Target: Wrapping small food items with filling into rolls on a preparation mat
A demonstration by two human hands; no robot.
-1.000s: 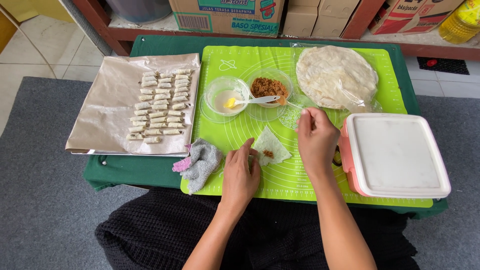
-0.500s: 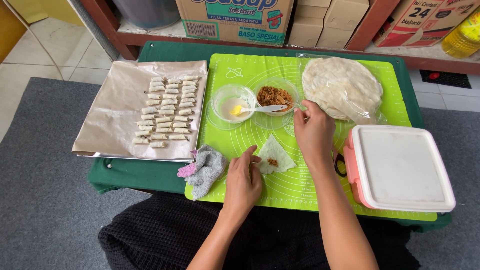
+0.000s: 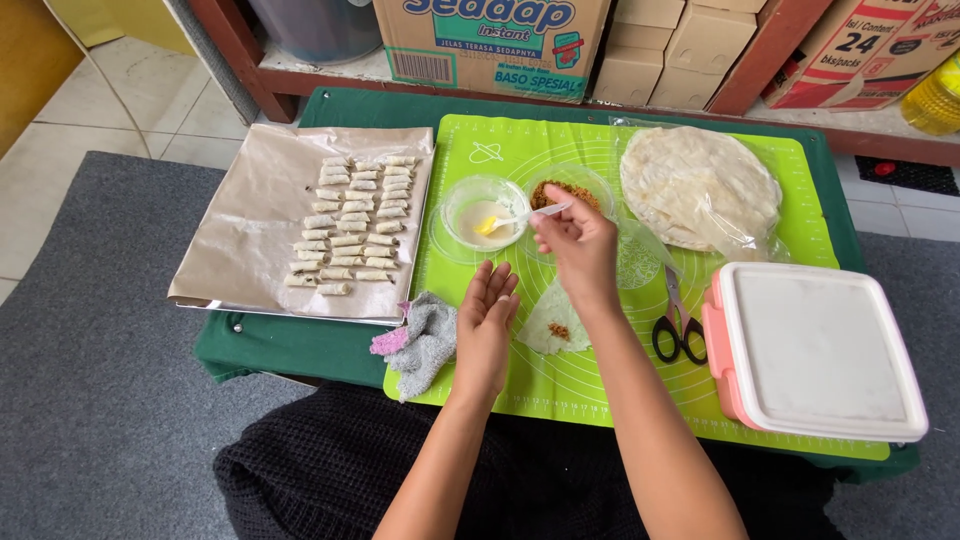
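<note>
Where the desk's left edge lies, a flat metal tray lined with brown paper (image 3: 240, 215) carries small pale rolled pastries (image 3: 355, 215) in three rough columns, each roll lying with its long axis left to right; the exact count is hard to tell. Just right of the tray, at the near edge of a lime-green silicone mat (image 3: 600, 385), sits one crumpled grey and pink cloth (image 3: 420, 340). Beside it the left hand (image 3: 487, 325) rests on the mat, palm up, fingers straight and loosely together, holding nothing. Beyond it stands one clear round bowl with a yellowish liquid (image 3: 483, 212), and just right of that a second clear bowl of brown crumbly filling (image 3: 572, 190). The right hand (image 3: 578, 245) hovers near these two bowls, fingers pinched shut on the handle of one small white plastic spoon (image 3: 520, 218), whose long axis runs left to right with its bowl end pointing left into the yellowish liquid. Under that wrist lies one thin pale triangular wrapper (image 3: 556, 322), flat on the mat, with a small dab of brown filling on it. Further right lie one pair of black-handled scissors (image 3: 678, 325), blades pointing toward the far edge, a round stack of pale wrappers in clear plastic (image 3: 700, 188) near the far right corner, and one pink box with a white lid (image 3: 812, 350) at the near right corner.
</note>
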